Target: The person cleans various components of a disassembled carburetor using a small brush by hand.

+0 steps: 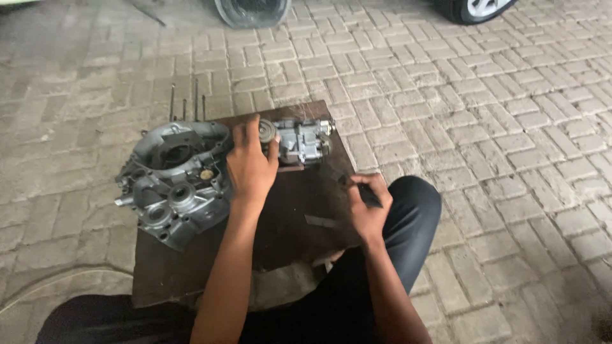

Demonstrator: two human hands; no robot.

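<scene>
Both hands are out over the brown board [287,210] that lies on the brick paving [497,159]. I see my left hand [250,167] near the board's far edge, fingers curled and closed around a small grey metal assembly [299,143], gripping its round end while the rest of the part sticks out toward the far right corner. Just beside that hand, on the board's left side and hanging over its left edge, sits a large grey engine casing [175,181] with round bores and several thin studs standing up from its far side. My right hand [364,207] is at the board's right edge, closed on a slim dark tool [360,191] whose tip points toward the far edge; I cannot tell what kind of tool it is. A flat dark strip [322,222] lies on the board close to that hand, between it and my left forearm. My knee in dark trousers [408,216] rests against the board's right edge, and two tyres [252,11] show at the top of the view
</scene>
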